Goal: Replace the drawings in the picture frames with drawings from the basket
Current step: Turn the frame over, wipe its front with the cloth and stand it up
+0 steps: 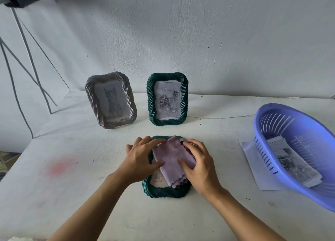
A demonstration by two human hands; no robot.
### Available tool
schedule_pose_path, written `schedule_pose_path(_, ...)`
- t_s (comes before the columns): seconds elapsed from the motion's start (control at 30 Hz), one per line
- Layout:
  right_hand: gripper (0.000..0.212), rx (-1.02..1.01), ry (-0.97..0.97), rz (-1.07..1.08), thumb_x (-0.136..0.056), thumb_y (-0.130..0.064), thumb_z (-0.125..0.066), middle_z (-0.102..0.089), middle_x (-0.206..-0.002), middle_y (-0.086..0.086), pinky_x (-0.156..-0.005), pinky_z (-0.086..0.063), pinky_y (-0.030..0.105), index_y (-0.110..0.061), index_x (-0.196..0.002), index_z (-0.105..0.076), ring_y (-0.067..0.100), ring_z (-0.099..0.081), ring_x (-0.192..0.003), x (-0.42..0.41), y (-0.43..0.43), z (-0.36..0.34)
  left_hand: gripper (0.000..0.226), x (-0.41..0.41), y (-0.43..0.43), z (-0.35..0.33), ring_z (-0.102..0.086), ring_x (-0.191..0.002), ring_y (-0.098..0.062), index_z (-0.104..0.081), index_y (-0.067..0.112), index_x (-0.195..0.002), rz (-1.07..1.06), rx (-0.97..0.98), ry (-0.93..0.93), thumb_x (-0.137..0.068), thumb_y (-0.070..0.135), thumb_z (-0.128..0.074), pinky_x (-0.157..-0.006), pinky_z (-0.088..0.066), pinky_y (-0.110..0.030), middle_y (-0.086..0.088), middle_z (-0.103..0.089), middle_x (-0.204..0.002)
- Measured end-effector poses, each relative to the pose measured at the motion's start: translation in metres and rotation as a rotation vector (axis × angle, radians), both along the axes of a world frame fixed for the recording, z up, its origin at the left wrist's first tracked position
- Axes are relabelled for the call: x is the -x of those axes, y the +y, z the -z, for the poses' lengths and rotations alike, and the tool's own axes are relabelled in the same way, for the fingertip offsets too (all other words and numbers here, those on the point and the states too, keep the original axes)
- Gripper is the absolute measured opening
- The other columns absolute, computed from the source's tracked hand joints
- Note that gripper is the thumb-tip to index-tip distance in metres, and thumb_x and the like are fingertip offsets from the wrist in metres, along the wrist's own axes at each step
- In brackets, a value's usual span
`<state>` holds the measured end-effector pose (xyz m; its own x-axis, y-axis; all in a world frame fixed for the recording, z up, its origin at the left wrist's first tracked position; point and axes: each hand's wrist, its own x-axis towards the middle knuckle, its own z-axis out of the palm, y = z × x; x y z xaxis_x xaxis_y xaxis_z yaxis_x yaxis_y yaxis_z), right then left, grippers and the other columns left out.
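On the table point(81, 195), near edge: one dark green frame point(164, 192) lies flat, its long axis running away from the person and slanted slightly left at the near end; a lilac cloth point(171, 161) with a scalloped edge lies across its opening, with pale paper showing beneath at the near left corner

Left hand point(140, 156): palm down on the frame's left side; fingers spread and flat, thumb tip pressing the cloth's left edge; it pinches nothing

Right hand point(198, 161): palm down on the frame's right side; fingers slightly curled over the cloth's right edge, thumb resting on the cloth surface; whether anything is pinched beneath cannot be told

Key relation: the cloth sits between the two hands, both touching it; neither hand is clearly nearer; judged, the next move lifts the cloth clear along the frame's long axis

Basket point(282, 182): one, lilac-blue plastic, tilted, well to the right of the right hand; one rose drawing point(291, 164) lies inside; a white sheet point(253, 161) lies partly under it

Standing frames: two, upright at the rear; grey frame point(111, 100) holding a cat drawing, second green frame point(167, 99) holding a rose drawing

Frame count: three in total
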<state>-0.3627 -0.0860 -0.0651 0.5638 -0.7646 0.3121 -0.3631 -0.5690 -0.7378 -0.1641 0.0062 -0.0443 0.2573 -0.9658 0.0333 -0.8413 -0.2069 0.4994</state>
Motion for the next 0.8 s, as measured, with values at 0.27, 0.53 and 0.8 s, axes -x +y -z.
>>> schedule_pose_path(0.27, 0.058, -0.086, 0.052, -0.008, -0.087, -0.023, -0.075, -0.056, -0.129, -0.005, -0.101, -0.044, 0.018, -0.014, -0.139, -0.051, 0.004, -0.053, -0.119, -0.001, -0.025, -0.005, 0.025, 0.003, -0.005, -0.005, -0.055, -0.083, -0.004, -0.059, 0.039, -0.108, -0.106, -0.072, 0.092, -0.096, 0.059, -0.049, -0.083, -0.036, -0.038, 0.014, -0.063, -0.084)
schedule_pose_path(0.53, 0.05, -0.237, 0.195, 0.086, -0.086, -0.031, -0.075, -0.066, -0.118, -0.001, -0.094, -0.049, 0.032, -0.015, -0.131, -0.059, 0.018, -0.059, -0.11, 0.011, -0.024, -0.004, 0.028, -0.005, -0.031, -0.012, -0.059, -0.083, -0.001, -0.066, 0.03, -0.105, -0.067, -0.023, 0.24, -0.084, 0.048, -0.073, -0.081, -0.052, -0.038, 0.019, -0.064, -0.09)
schedule_pose_path(0.8, 0.025, -0.122, 0.177, -0.04, -0.092, -0.012, -0.068, -0.056, -0.11, -0.005, -0.095, -0.043, 0.022, -0.015, -0.116, -0.069, 0.014, -0.048, -0.11, 0.008, -0.021, -0.005, 0.013, -0.022, -0.037, -0.028, -0.062, -0.093, -0.008, -0.071, 0.022, -0.096, 0.237, -0.057, 0.329, -0.087, 0.029, -0.077, -0.084, -0.055, -0.033, 0.008, -0.067, -0.097)
